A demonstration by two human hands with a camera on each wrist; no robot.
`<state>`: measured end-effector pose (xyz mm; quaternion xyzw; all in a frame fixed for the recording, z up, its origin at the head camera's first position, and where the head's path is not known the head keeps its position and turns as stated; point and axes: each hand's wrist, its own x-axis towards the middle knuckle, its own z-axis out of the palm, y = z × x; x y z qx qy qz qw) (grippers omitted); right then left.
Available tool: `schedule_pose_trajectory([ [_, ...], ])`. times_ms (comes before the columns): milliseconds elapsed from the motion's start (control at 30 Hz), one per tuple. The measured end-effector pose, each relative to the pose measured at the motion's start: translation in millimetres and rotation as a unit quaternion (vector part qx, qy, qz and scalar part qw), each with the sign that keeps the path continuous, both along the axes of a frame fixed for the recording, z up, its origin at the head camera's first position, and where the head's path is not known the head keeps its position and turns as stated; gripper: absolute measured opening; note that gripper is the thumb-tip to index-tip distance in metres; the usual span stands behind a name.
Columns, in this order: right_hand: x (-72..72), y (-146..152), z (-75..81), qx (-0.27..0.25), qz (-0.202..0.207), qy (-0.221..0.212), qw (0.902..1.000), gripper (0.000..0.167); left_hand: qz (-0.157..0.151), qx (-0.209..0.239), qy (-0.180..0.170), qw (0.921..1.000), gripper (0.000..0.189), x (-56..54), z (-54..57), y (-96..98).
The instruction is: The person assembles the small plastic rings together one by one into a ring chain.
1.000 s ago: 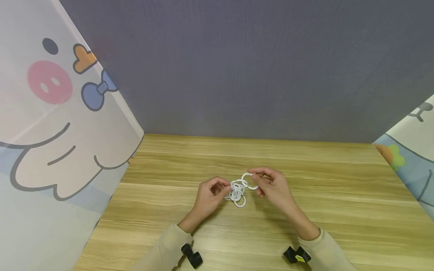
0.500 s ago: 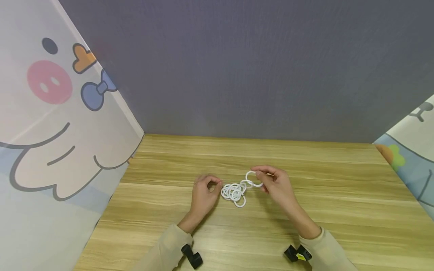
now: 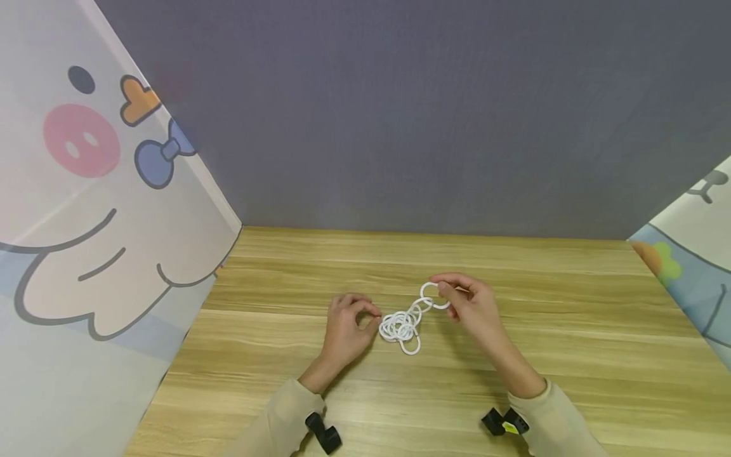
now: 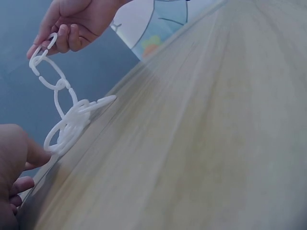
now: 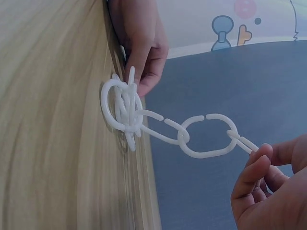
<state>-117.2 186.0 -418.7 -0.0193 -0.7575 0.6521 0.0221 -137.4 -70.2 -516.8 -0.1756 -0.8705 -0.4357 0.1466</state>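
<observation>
A chain of white open-ended plastic links (image 3: pixel 400 326) lies bunched on the wooden table, with one loose link sticking out toward the near side. My right hand (image 3: pixel 471 308) pinches the end link (image 5: pixel 247 143) between thumb and fingertips, up off the table. From it a short run of links (image 5: pixel 208 136) hangs slanting down to the bunch. My left hand (image 3: pixel 347 327) is at the bunch's left edge, thumb and index fingertip together on the outer link (image 4: pixel 52 139). Its other fingers are loosely bent.
The wooden table (image 3: pixel 274 266) extends around both hands and meets a grey panel (image 3: pixel 434 127) at the back. A cartoon-printed wall (image 3: pixel 188 247) stands at the left, another (image 3: pixel 702 254) at the right. Black devices (image 3: pixel 324 433) sit at both wrists.
My right hand has moved right and slightly away with the end link, stretching more of the chain out of the bunch. My left hand briefly shifted left, then came back toward the bunch.
</observation>
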Motion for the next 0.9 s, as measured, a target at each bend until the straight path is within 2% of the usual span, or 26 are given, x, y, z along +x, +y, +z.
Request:
schedule_pose_trajectory([
  [133, -1.3, 3.5, -0.5, -0.002, -0.005, 0.005, 1.0000, 0.022, -0.018, -0.023, -0.028, 0.9992, 0.017, 1.0, 0.3, 0.2],
  [300, -2.9, 6.9, -1.4, 0.000, -0.006, 0.004, 1.0000, 0.022, -0.050, -0.052, -0.049, 0.9962, 0.031, 3.6, 3.7, -0.9],
  [533, -3.3, 8.4, -0.7, -0.001, -0.006, -0.001, 1.0000, 0.023, -0.111, -0.123, -0.038, 0.9854, 0.045, 5.9, 6.4, -4.3],
  [667, -2.5, 7.7, 0.2, 0.002, -0.003, 0.000, 1.0000, 0.022, -0.109, -0.121, -0.023, 0.9864, 0.044, 5.6, 2.1, -3.9],
  [800, -2.7, 7.4, 1.0, 0.003, -0.001, -0.002, 1.0000, 0.023, -0.092, -0.102, -0.005, 0.9905, 0.033, 4.1, -2.0, -2.7],
  [900, -3.6, 8.1, 1.5, 0.003, -0.002, -0.004, 1.0000, 0.023, -0.076, -0.086, -0.007, 0.9933, 0.031, 4.0, -3.4, -1.8],
])
